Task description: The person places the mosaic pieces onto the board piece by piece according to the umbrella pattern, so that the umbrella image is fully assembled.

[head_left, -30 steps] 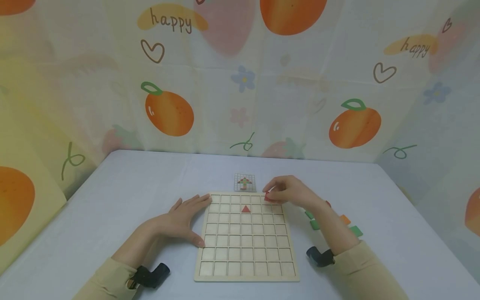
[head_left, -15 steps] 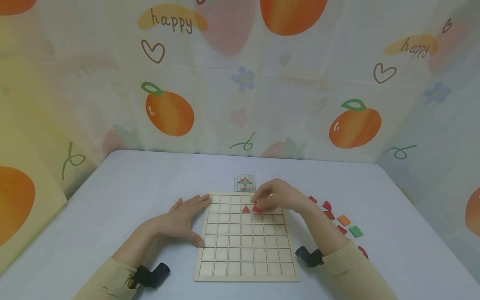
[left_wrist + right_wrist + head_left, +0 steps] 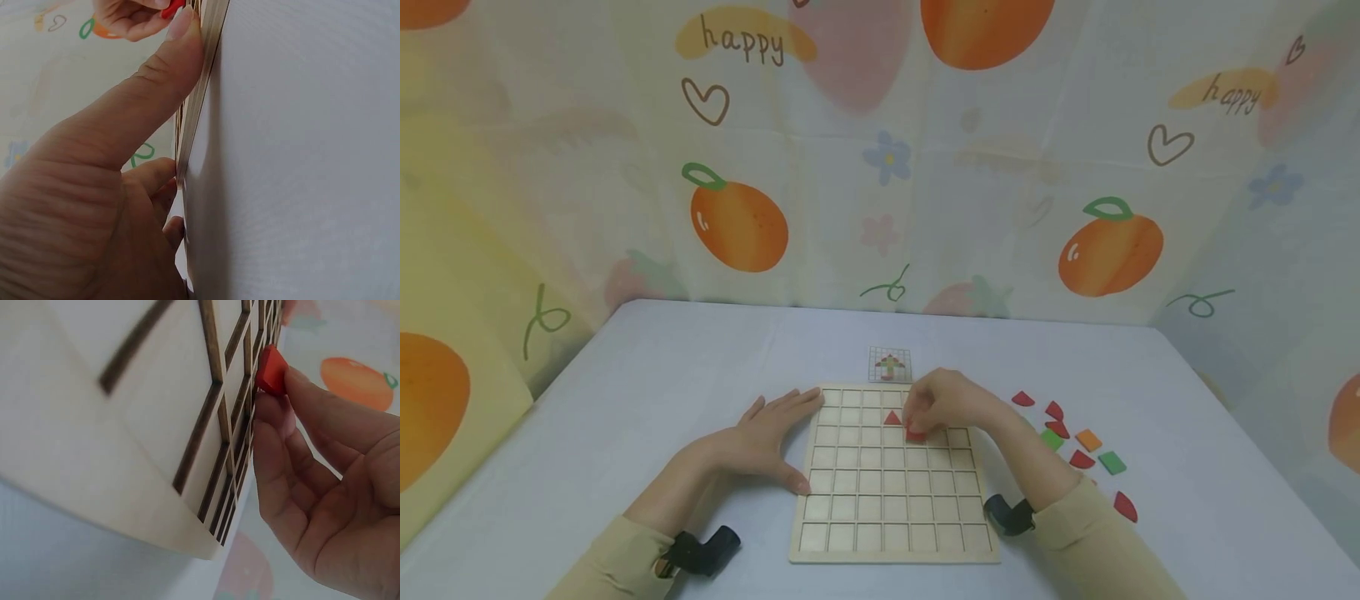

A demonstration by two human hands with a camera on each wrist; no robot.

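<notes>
My right hand (image 3: 949, 402) pinches a small red piece (image 3: 915, 433) between thumb and fingers. It is low over the wooden grid board (image 3: 895, 508), just right of and nearer than a red triangle (image 3: 892, 418) lying in a cell. In the right wrist view the red piece (image 3: 272, 372) is tilted, with one corner close to the grid bars; whether it touches them I cannot tell. My left hand (image 3: 767, 437) is spread along the board's left side, thumb on the edge and fingertips at the far left corner. In the left wrist view the thumb (image 3: 144, 94) rests against the board's rim.
Behind the board lies a small card (image 3: 890, 365) printed with an arrow-like pattern. To the right, loose red pieces, green pieces (image 3: 1112, 462) and an orange square (image 3: 1088, 440) are scattered on the white table, partly behind my right forearm. A patterned cloth hangs behind.
My right hand has carried the red piece from the board's far right corner leftward and nearer, beside the red triangle. More loose pieces show past the forearm. My left hand stays still.
</notes>
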